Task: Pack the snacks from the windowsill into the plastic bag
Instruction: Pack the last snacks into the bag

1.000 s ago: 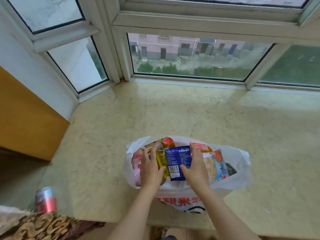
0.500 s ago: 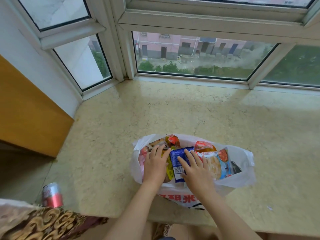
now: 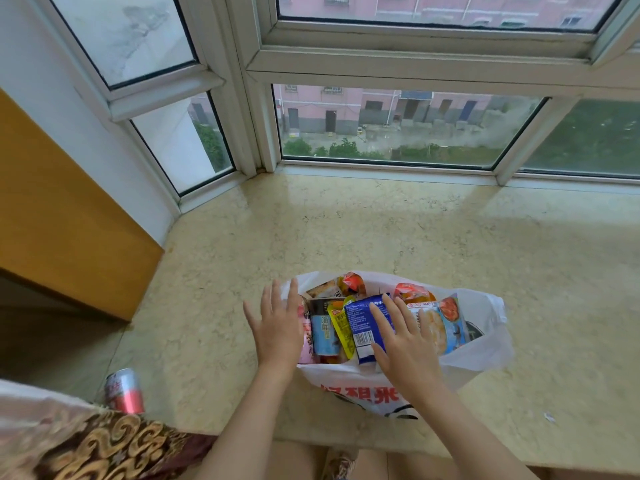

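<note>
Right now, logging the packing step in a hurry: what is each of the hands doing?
Left hand: open, fingers straight, at the plastic bag's left edge, holding nothing.
Right hand: open, fingers spread flat on the blue snack packet.

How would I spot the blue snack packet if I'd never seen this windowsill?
Find the white plastic bag near the front edge of the stone windowsill. Among the snacks in its open mouth, the blue packet lies in the middle, under the right hand. Only it shows a white barcode panel.
</note>
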### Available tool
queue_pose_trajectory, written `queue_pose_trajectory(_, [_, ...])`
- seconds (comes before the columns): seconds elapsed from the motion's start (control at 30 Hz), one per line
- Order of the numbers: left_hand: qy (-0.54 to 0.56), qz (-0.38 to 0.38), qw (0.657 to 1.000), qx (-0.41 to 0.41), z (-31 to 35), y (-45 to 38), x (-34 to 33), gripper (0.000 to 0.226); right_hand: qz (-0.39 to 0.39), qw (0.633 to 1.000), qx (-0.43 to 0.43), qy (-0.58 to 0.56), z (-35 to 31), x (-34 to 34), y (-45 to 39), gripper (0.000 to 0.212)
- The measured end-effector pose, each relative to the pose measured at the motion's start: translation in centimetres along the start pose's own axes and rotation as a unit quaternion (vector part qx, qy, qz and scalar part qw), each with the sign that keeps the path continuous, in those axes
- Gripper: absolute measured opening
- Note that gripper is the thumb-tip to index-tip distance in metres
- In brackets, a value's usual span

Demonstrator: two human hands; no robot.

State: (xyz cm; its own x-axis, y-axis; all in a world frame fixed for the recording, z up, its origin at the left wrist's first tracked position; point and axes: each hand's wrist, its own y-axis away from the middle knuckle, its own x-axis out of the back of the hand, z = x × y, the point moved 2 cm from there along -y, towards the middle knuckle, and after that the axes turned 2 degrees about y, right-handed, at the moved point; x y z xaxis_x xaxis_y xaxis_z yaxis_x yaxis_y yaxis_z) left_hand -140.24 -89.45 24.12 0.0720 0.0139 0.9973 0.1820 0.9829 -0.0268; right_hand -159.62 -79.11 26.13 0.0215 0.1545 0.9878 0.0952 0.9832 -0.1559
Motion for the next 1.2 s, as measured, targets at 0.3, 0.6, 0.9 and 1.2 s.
queue_pose_trajectory(0.3, [0.244,-0.002,0.97,-0.006,0.9,0.0,3.4,0.081,-0.096,0.994,0.036,-0.03,-2.6,-1.2,-0.1,0.095])
queue_pose_trajectory(0.6, [0.48,0.072,0.872,-0.066,5.6,-0.1,9.7,0.091,-0.119,0.99,0.073,-0.025,-1.9,-1.5,-1.1,0.099])
queue_pose_trajectory(0.9, [0.465,0.063,0.883,-0.032,8.6,0.2,10.8,0.075,-0.248,0.95,0.185,-0.037,-0.8,-4.9,-4.5,0.066])
queue_pose_trajectory(1.2, [0.769,-0.089,0.563,0.29,3.9,-1.0,10.4,0.044,-0.241,0.923,0.301,-0.006,-4.9,-7.5,-6.4,0.064])
